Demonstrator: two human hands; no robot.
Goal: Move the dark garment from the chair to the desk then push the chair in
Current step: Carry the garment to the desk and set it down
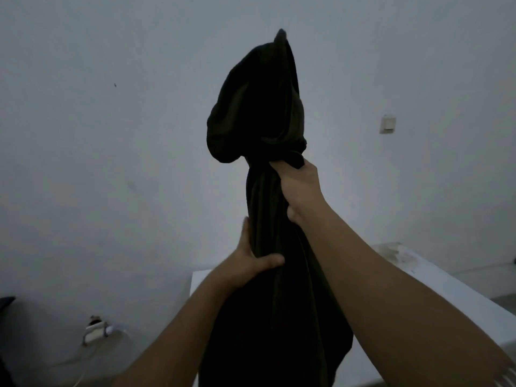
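Head view, dim light: dark garment (268, 169) held up at frame centre, bunched into a vertical rope, its top flopping over above the hands against the pale wall (111, 107). Right hand (300, 188) closed around the cloth just below the flopped top; left hand (251, 258) clamped on it lower down, thumb across the front. Lower part of the garment hangs between the forearms and runs out of the bottom of the frame. White desk (446, 289) shows lower right and behind the cloth, a stained patch at its far corner. Chair not in view. Wall switch at right, socket with cable lower left. Judged step: carrying the garment, clear of the chair, not yet laid down. Next move calls for lowering it onto the desk surface, loosening both hands, then turning to find the chair.
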